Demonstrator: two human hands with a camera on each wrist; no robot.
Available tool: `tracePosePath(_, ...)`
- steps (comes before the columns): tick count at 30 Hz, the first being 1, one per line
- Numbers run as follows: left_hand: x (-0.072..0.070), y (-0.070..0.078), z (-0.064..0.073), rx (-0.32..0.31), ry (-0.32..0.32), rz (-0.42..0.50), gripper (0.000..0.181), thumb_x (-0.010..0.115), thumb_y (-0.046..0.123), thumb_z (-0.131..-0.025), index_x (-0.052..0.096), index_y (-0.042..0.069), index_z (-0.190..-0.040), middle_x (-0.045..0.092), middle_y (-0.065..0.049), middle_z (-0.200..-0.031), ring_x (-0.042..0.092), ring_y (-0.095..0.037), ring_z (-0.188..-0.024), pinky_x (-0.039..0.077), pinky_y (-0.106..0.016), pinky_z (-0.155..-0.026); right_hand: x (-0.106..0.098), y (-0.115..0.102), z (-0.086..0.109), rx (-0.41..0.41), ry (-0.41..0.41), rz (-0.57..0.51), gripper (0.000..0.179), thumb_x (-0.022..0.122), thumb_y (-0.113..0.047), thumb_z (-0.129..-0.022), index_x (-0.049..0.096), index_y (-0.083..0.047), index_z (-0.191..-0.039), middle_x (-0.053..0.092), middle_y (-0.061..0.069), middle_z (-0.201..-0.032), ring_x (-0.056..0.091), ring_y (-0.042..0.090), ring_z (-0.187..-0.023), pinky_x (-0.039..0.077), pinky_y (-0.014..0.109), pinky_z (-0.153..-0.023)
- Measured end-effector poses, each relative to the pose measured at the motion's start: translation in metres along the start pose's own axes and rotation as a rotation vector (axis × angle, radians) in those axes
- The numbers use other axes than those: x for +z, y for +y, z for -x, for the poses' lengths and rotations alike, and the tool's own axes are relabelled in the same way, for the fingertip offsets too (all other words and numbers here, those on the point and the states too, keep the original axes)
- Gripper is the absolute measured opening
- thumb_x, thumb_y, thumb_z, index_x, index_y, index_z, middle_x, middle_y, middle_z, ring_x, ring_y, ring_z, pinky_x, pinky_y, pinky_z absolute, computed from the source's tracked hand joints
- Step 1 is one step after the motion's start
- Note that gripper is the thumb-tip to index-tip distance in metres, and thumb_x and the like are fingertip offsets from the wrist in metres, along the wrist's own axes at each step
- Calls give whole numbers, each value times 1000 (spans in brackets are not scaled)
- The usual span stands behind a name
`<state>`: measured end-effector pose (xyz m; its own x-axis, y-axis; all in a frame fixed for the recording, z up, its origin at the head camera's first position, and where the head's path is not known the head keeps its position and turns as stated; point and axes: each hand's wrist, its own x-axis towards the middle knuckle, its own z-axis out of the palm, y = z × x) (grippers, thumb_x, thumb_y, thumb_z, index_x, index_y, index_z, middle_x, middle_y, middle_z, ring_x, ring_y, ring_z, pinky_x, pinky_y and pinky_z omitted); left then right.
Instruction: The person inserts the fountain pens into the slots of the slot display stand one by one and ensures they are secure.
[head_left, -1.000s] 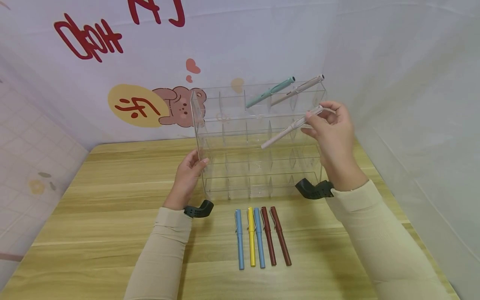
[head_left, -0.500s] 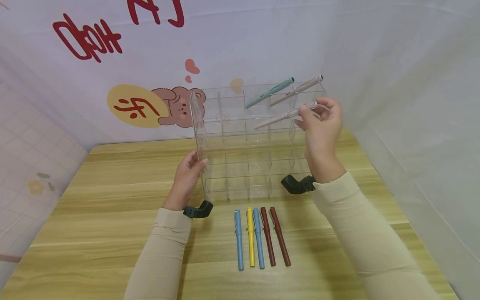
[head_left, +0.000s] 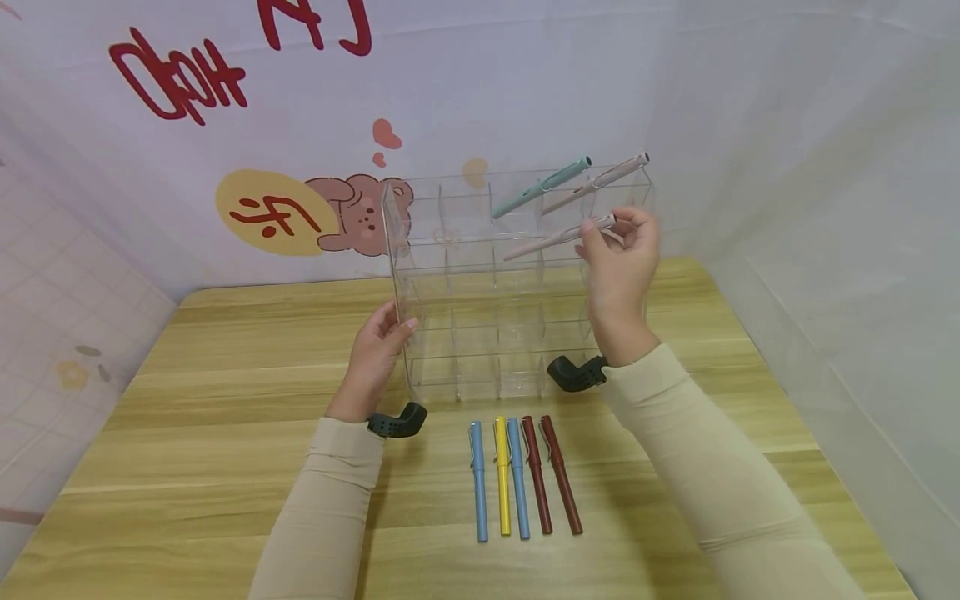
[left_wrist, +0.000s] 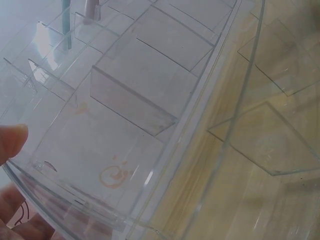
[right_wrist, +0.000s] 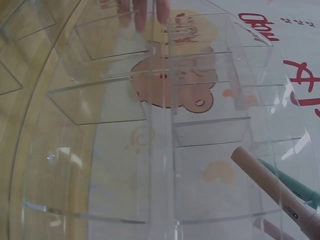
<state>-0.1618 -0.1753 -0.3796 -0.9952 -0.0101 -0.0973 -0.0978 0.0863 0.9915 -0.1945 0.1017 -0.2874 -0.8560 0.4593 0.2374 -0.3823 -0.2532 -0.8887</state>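
Note:
A clear acrylic pen rack (head_left: 472,268) with several tiers and compartments stands tilted back on the table. At its left side edge, my left hand (head_left: 377,343) grips the panel between thumb (left_wrist: 12,141) and fingers. My right hand (head_left: 621,262) pinches a pale pink pen (head_left: 551,242) near its capped end, before the rack's second tier. The pen's lower end points left; whether it touches the rack I cannot tell. In the right wrist view the pale pen (right_wrist: 267,181) slants across the rack. A teal pen (head_left: 542,187) and a beige pen (head_left: 596,183) lean in the top tier.
On the wooden table (head_left: 225,400) before the rack lie two blue pens (head_left: 479,482), a yellow pen (head_left: 502,475) between them, and two dark red pens (head_left: 537,475) to the right. A printed white curtain (head_left: 525,83) hangs behind; plain sheeting (head_left: 825,250) closes the right side.
My right hand has moved left with the pale pink pen, bringing it nearer the second tier and tilting it flatter. The left hand stays on the rack's edge.

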Motion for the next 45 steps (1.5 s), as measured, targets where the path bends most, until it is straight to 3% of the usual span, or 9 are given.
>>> tracePosePath(13,0,2,1,-4,-2,-2,57,56,27,-99,34,13,-150,38,-9,-150,34,-20,-139,29,-44,-112,5,17,3,-40,-37,135,28,64,1,-89,47,-5,-111,46,4,-103,62,19,-95,54,32,-82)
tracePosePath(32,0,1,1,7,-9,5,58,55,26,-99,32,13,-151,36,-10,-152,32,-20,-140,28,-44,-112,5,22,6,-62,-86,176,31,62,5,-89,46,5,-116,47,2,-102,61,17,-92,54,28,-77)
tracePosePath(45,-1,1,0,15,-16,20,56,54,23,-100,32,12,-150,38,-10,-150,34,-21,-139,29,-43,-112,2,25,8,-99,-116,167,27,62,8,-87,49,-3,-107,46,0,-100,58,12,-86,52,22,-71)
